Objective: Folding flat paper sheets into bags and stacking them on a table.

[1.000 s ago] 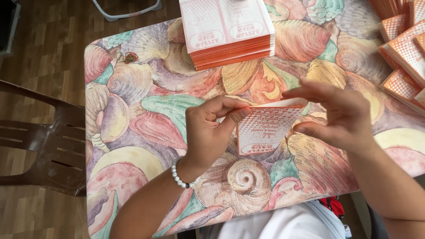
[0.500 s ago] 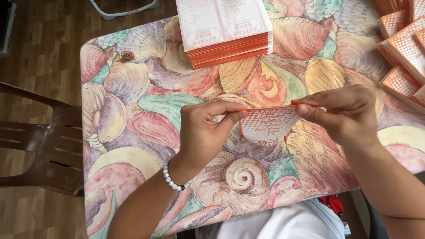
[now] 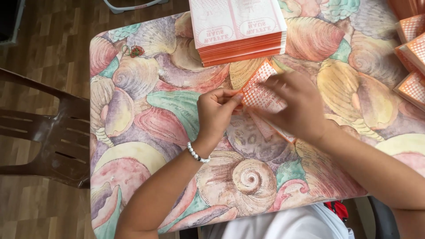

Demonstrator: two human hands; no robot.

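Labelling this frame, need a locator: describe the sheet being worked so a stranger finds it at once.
Start at the table with the seashell-print cloth and find the tall stack of orange-edged sheets at its far edge. Just in front of that stack, the left hand and right hand pinch one sheet. Unlike the stack and the folded pieces on the right, it is single, tilted and hand-held.

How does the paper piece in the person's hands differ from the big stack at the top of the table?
The held piece is a single sheet, tilted and pinched between the left hand and right hand; the stack is many sheets piled flat, untouched. The held piece looks smaller and shows an orange dotted pattern; the stack's top face is mostly white. Both are orange and white paper.
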